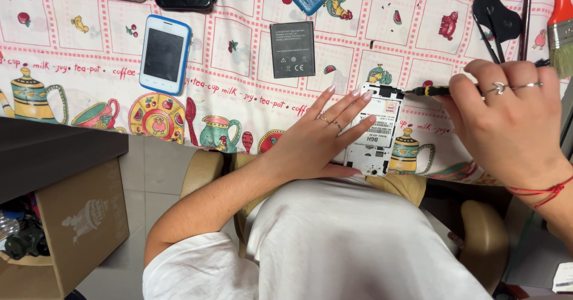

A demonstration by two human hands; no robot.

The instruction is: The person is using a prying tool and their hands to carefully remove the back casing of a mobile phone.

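Head view: left hand (313,139) lies flat, fingers spread, pressing opened phone (377,134) on surface (250,100); right hand (507,118) clenched around screwdriver (427,90), tip at phone's top corner; battery (292,49) lies apart.

A white phone (377,134) lies back-up, cover off, at the counter's near edge; a slim black-and-yellow screwdriver (425,90) lies level, its tip at the phone's far right corner.

A table under a patterned tablecloth (89,55) carries a blue-cased phone (165,54) at ten o'clock, a battery (292,49) at twelve, and an opened white phone (377,133) at centre.
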